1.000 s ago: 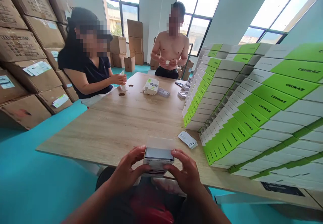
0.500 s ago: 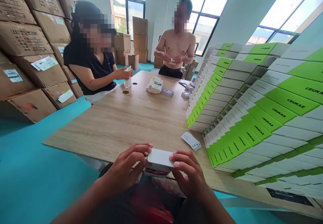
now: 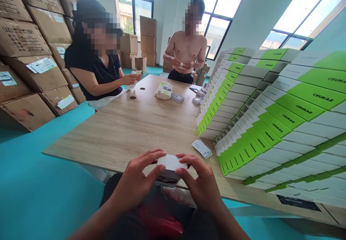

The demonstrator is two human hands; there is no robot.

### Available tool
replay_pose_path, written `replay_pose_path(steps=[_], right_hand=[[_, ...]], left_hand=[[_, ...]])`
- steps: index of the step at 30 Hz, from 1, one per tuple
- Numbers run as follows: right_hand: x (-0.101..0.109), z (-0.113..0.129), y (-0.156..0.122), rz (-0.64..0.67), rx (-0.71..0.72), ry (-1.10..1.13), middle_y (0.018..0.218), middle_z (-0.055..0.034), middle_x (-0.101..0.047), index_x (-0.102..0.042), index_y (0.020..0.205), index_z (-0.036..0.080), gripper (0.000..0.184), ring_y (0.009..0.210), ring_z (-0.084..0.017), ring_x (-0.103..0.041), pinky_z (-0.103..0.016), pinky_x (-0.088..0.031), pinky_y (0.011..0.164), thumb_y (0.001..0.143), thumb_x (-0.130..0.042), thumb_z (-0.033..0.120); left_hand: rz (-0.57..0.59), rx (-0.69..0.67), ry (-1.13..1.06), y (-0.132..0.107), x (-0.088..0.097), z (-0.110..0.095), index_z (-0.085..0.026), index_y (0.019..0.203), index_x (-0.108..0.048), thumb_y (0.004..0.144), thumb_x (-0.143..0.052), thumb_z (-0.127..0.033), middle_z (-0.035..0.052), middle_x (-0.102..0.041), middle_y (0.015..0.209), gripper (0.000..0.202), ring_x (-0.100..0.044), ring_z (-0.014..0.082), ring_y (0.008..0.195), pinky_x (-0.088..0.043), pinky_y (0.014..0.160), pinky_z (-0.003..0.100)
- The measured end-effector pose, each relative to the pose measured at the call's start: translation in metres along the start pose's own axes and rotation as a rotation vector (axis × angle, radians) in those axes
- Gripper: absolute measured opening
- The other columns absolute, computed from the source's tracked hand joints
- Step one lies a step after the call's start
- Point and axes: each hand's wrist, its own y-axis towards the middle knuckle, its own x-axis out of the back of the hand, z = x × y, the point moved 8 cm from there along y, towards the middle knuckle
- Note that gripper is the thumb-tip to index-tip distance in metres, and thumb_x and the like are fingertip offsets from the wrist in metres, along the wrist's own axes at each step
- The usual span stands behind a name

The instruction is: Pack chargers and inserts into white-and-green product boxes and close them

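Between my two hands, at the near table edge, is a small white cardboard box (image 3: 171, 162) with its plain white end facing up and a dark printed picture on the side toward me. My left hand (image 3: 142, 177) grips its left side, thumb on the near top corner and fingers along the far edge. On the right side my right hand (image 3: 201, 178) holds it the same way, thumb in front and fingers behind. Just beyond, to the right, lies a small pile of printed cards (image 3: 202, 149) on the wooden table (image 3: 116, 131).
Tall stacks of white and green boxes (image 3: 270, 124) fill the table's right side. Farther back lie a pile of flat cartons (image 3: 163, 90) and small clear-looking cases (image 3: 177, 97). Two people (image 3: 93, 59) work across the table. Brown cartons (image 3: 40, 66) are stacked at left.
Both thumbs have moved onto the box's near top edge. The co-worker at left has lowered the item in their hands. The whole view has shifted slightly.
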Motion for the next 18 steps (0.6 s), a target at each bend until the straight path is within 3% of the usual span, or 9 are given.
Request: replay_pose_path(steps=[6, 12, 14, 18], right_hand=[[-0.001, 0.005, 0.0, -0.03, 0.047, 0.023, 0.107, -0.0043, -0.075, -0.068, 0.093, 0.026, 0.005, 0.095, -0.019, -0.07, -0.032, -0.056, 0.08, 0.092, -0.065, 0.022], [0.0, 0.016, -0.005, 0.044, 0.429, -0.127, 0.116, -0.0085, -0.074, -0.067, 0.109, 0.027, 0.022, 0.105, -0.024, -0.069, -0.042, -0.059, 0.086, 0.089, -0.068, 0.019], [-0.001, 0.014, -0.008, 0.104, 0.491, -0.179, 0.123, -0.0104, -0.071, -0.064, 0.117, 0.027, 0.03, 0.11, -0.025, -0.067, -0.044, -0.058, 0.088, 0.088, -0.069, 0.021], [-0.005, 0.007, -0.01, 0.174, 0.479, -0.241, 0.13, -0.0105, -0.067, -0.062, 0.118, 0.029, 0.03, 0.111, -0.024, -0.066, -0.045, -0.057, 0.091, 0.09, -0.066, 0.019]], left_hand=[[-0.012, -0.023, 0.011, 0.003, 0.005, -0.007, -0.029, 0.104, -0.078, 0.092, -0.066, -0.03, 0.0006, -0.076, 0.112, 0.017, -0.072, 0.0214, 0.104, -0.061, 0.089, 0.03], [0.003, -0.066, 0.021, -0.001, 0.007, -0.01, -0.028, 0.102, -0.079, 0.093, -0.063, -0.029, 0.0031, -0.075, 0.116, 0.017, -0.073, 0.0227, 0.103, -0.065, 0.079, 0.028], [0.013, -0.137, 0.065, -0.002, 0.008, -0.009, -0.027, 0.105, -0.077, 0.094, -0.063, -0.026, 0.004, -0.075, 0.118, 0.018, -0.073, 0.0225, 0.103, -0.064, 0.082, 0.028], [0.054, -0.446, 0.137, -0.009, 0.003, -0.004, -0.029, 0.118, -0.07, 0.094, -0.061, -0.014, 0.0069, -0.07, 0.128, 0.03, -0.073, 0.0182, 0.1, -0.061, 0.086, 0.027]])
